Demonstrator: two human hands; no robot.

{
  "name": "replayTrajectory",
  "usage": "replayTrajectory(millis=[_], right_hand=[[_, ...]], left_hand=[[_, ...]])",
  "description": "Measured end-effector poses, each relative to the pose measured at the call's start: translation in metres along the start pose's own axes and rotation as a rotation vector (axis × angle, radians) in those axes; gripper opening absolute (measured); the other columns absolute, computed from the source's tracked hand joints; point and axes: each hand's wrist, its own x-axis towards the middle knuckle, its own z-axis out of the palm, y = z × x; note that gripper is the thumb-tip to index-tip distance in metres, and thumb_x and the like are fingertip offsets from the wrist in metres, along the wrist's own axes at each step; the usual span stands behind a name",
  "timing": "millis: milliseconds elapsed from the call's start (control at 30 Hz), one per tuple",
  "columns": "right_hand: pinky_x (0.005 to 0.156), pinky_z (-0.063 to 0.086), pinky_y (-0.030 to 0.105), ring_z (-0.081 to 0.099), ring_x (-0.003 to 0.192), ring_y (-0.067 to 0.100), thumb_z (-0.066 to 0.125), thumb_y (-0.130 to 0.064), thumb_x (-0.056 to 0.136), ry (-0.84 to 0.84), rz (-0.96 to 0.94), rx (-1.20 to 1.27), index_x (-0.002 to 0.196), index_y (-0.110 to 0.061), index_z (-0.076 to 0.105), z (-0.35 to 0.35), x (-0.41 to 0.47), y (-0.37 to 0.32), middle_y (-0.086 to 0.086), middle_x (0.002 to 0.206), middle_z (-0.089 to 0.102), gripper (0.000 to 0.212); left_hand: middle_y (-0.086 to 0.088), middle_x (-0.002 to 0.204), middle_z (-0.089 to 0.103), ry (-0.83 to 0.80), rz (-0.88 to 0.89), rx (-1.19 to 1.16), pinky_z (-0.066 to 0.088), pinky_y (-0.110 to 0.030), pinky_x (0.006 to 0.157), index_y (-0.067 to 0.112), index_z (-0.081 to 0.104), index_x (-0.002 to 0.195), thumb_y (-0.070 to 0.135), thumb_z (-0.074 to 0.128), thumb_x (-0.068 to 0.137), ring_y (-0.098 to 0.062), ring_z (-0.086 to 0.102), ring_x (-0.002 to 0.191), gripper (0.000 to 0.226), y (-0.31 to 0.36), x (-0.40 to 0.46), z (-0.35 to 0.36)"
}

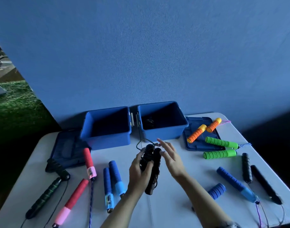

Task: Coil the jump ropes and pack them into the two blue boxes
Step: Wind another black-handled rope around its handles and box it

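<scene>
Black rope bundled in my left hand, just near of the boxes.

My left hand curls its grip round the black jump rope, two ribbed foam handles side by side with thin cord wound about them; my right hand hovers beside it, fingers spread and holding nothing. Two hard blue plastic boxes stand open at the far edge of the pale counter. Ridged green handles lie to the right.
</scene>
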Motion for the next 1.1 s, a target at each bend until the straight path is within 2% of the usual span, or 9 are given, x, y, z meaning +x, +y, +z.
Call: replayTrajectory(millis=[100,167,300,400,500,600,800,933,1100], right_hand=[[0.094,0.046,0.029,0.053,0.1,0.0,0.059,-0.017,0.089,0.014,0.015,-0.091,0.105,-0.025,0.064,-0.006,0.009,0.002,-0.014,0.108,0.052,0.019],[0.092,0.05,0.03,0.057,0.097,0.005,0.063,-0.01,0.085,0.041,-0.001,-0.109,0.094,-0.025,0.063,-0.007,0.01,0.003,-0.015,0.102,0.055,0.018],[0.076,0.047,0.006,0.058,0.085,-0.003,0.066,-0.006,0.084,0.164,-0.06,-0.151,0.084,-0.013,0.064,-0.003,0.009,0.003,-0.002,0.088,0.059,0.008],[0.064,0.047,0.004,0.059,0.077,0.003,0.066,-0.005,0.083,0.245,-0.086,-0.17,0.079,-0.01,0.063,0.0,0.007,0.005,0.002,0.082,0.059,0.007],[0.061,0.048,0.007,0.063,0.069,0.013,0.066,-0.009,0.084,0.268,-0.1,-0.214,0.08,-0.009,0.063,0.005,0.002,0.007,0.003,0.08,0.06,0.005],[0.057,0.042,0.003,0.058,0.059,0.007,0.066,-0.012,0.086,0.267,-0.099,-0.236,0.084,-0.01,0.064,0.012,-0.003,0.006,-0.004,0.075,0.057,0.003],[0.058,0.048,0.01,0.058,0.061,-0.008,0.066,-0.019,0.087,0.249,-0.033,-0.207,0.107,-0.022,0.067,0.011,-0.009,0.001,-0.01,0.077,0.061,0.021],[0.059,0.04,0.003,0.057,0.062,-0.009,0.057,-0.014,0.091,0.132,-0.151,-0.282,0.122,-0.03,0.061,0.006,-0.014,-0.003,-0.013,0.087,0.061,0.035],[0.056,0.042,0.011,0.055,0.059,0.009,0.056,-0.028,0.093,0.165,-0.023,-0.315,0.103,-0.027,0.068,0.0,-0.01,-0.008,-0.004,0.076,0.064,0.015]], left_hand=[[-0.005,0.079,0.072,-0.022,0.02,0.042,0.056,-0.029,0.06,0.034,0.057,0.119,0.006,0.056,0.088,-0.02,0.069,0.064,0.042,-0.003,0.0,-0.001],[-0.001,0.085,0.071,-0.005,0.032,0.086,0.055,-0.024,0.064,0.033,0.057,0.12,0.009,0.059,0.086,-0.013,0.069,0.069,0.041,-0.004,0.001,0.0],[0.006,0.099,0.065,0.031,0.065,0.154,0.042,-0.005,0.071,0.034,0.056,0.118,0.014,0.063,0.084,0.006,0.06,0.087,0.04,-0.006,0.002,0.001],[0.006,0.099,0.065,0.03,0.077,0.176,0.041,-0.004,0.072,0.036,0.055,0.116,0.019,0.064,0.082,0.005,0.06,0.088,0.04,-0.008,0.001,0.003],[0.008,0.101,0.065,0.084,0.059,0.17,0.045,-0.012,0.08,0.035,0.055,0.121,0.033,0.058,0.076,-0.002,0.06,0.092,0.045,-0.009,0.003,0.004],[0.004,0.099,0.067,0.127,0.023,0.159,0.052,-0.033,0.084,0.038,0.053,0.124,0.04,0.053,0.072,-0.014,0.063,0.092,0.052,-0.01,0.01,0.004],[0.002,0.091,0.07,0.142,0.018,0.152,0.055,-0.04,0.081,0.043,0.052,0.119,0.045,0.051,0.068,-0.015,0.065,0.085,0.052,-0.01,0.01,0.001],[0.004,0.093,0.066,0.086,0.18,0.251,0.051,-0.031,0.081,0.032,0.053,0.124,0.048,0.053,0.07,-0.011,0.062,0.089,0.056,-0.009,0.008,-0.004],[0.009,0.089,0.057,0.005,0.24,0.31,0.039,-0.003,0.072,0.033,0.052,0.121,0.03,0.064,0.077,0.007,0.054,0.088,0.047,-0.008,-0.003,-0.004]])
